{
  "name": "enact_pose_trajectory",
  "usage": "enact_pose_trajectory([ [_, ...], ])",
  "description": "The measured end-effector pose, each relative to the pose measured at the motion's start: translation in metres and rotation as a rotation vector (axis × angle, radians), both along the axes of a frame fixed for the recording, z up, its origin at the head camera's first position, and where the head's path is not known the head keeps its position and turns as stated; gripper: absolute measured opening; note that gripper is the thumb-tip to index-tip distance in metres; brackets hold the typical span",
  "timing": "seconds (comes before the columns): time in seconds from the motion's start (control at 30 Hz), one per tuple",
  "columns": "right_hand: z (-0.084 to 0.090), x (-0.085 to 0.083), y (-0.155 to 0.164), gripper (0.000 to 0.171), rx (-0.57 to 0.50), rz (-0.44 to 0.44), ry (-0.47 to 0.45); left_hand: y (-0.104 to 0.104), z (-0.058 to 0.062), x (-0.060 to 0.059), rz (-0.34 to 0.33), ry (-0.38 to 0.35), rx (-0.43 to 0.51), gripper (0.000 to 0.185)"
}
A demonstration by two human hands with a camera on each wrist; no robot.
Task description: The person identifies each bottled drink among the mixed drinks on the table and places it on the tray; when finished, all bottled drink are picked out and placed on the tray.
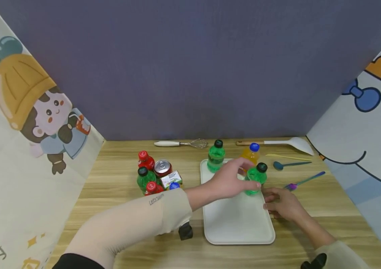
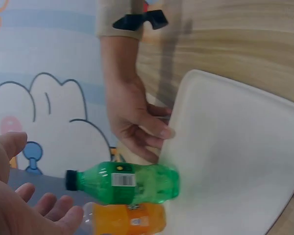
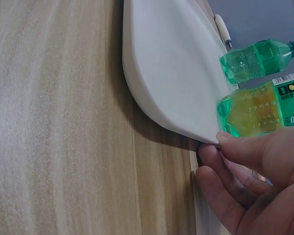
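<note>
A white tray (image 1: 235,220) lies on the wooden table. My right hand (image 1: 286,204) pinches its right edge, thumb at the rim and fingers below, as the right wrist view shows. My left hand (image 1: 230,181) reaches over the tray, fingers spread beside a green bottle (image 2: 130,182) with a black cap. In the left wrist view a gap shows between that palm and the bottle, which stands upright at the tray's right side. Behind it on the tray are an orange drink bottle (image 1: 251,153) with a blue cap and a second green bottle (image 1: 215,157) at the back left corner.
Left of the tray cluster red-capped bottles (image 1: 146,160), a green bottle (image 1: 146,179), a can (image 1: 162,168) and a small carton (image 1: 171,179). A whisk (image 1: 183,143) and a white spatula (image 1: 294,144) lie at the back. A dark spoon (image 1: 279,165) and a fork (image 1: 303,182) lie right.
</note>
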State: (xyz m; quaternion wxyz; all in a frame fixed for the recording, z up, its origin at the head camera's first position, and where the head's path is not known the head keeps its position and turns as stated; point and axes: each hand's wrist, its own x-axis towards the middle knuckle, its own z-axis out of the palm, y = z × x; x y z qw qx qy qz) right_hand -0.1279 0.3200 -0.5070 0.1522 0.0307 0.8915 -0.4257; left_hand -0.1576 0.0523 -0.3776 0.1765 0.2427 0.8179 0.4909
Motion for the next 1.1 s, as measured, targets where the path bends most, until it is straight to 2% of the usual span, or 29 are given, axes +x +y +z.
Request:
enact_pose_trajectory([
  [0.27,0.001,0.001,-0.001,0.053,-0.001,-0.005,-0.002,-0.027,0.025,0.002,-0.006,-0.025,0.091,0.049],
  [0.43,0.001,0.001,-0.001,0.053,0.000,-0.002,0.004,-0.048,0.040,-0.002,0.009,-0.056,0.147,0.045],
  [0.7,0.000,0.001,0.001,0.054,-0.025,0.019,0.041,-0.081,0.058,-0.009,0.082,-0.028,0.196,0.041],
  [0.87,0.002,0.001,0.000,0.055,-0.032,0.014,0.040,-0.099,0.061,-0.009,0.103,-0.015,0.205,0.040],
  [1.1,0.003,0.002,-0.002,0.054,-0.016,0.004,0.028,-0.125,0.057,-0.007,0.139,-0.009,0.143,0.039],
])
